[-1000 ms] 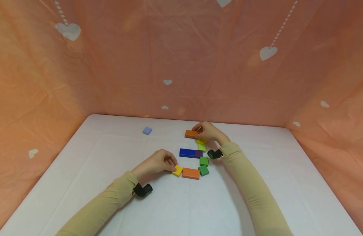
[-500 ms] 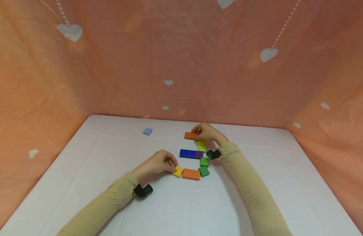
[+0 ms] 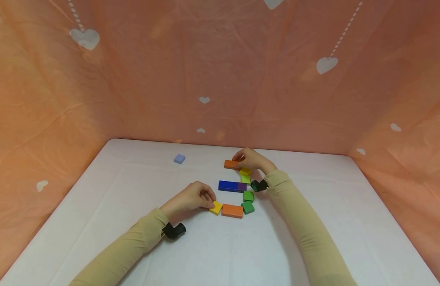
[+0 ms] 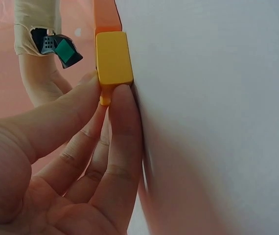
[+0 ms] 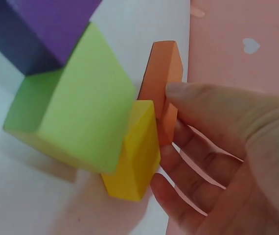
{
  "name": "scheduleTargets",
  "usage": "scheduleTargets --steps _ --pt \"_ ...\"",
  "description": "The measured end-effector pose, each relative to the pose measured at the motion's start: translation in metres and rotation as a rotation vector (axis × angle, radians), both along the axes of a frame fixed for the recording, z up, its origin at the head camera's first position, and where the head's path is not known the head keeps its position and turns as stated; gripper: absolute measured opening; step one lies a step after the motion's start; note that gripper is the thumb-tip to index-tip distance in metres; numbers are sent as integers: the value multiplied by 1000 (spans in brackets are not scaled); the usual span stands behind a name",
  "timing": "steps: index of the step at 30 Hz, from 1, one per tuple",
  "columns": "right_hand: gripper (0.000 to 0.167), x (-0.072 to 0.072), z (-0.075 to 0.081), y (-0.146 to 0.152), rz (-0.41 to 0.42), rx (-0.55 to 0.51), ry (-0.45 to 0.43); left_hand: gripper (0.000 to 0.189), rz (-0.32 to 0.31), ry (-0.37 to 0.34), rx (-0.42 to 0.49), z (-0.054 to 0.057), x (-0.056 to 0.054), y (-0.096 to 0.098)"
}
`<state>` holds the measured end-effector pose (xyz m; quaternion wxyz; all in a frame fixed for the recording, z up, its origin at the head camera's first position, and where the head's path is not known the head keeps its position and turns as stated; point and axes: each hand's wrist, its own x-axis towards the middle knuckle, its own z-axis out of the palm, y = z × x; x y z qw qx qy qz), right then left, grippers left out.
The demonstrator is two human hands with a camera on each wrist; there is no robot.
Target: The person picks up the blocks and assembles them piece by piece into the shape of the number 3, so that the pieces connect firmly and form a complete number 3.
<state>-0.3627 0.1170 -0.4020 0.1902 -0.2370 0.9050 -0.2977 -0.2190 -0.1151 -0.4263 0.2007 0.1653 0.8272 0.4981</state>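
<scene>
My left hand (image 3: 192, 196) pinches the near end of a yellow block (image 4: 113, 58) between thumb and index finger. That block lies against the left end of an orange block (image 3: 232, 211). Farther back, my right hand (image 3: 253, 159) holds a second orange block (image 5: 165, 81), its thumb on one face and fingers behind. A second yellow block (image 5: 137, 152) touches this orange block at its right end and lies close to the right fingertips. A lime green block (image 5: 88, 103) adjoins that yellow block. Part of the back orange block is hidden by my right fingers.
A blue block (image 3: 228, 186) and a purple block (image 3: 242, 186) form a middle row. Two green blocks (image 3: 248, 196) run down the right side. A pale blue block (image 3: 179, 159) lies apart at back left. The white table (image 3: 220, 254) meets an orange heart-patterned curtain (image 3: 220, 71).
The back orange block has shifted very slightly toward me in my right hand. My left hand and the other blocks stay in place.
</scene>
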Motion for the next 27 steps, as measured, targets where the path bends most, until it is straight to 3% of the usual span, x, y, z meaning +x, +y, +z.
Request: scheduleTargets --steps 17,27 --pt "24 -3 1 3 23 22 -3 11 1 19 -10 2 0 0" --pt "26 0 2 2 19 35 -14 12 15 -12 3 0 0 0"
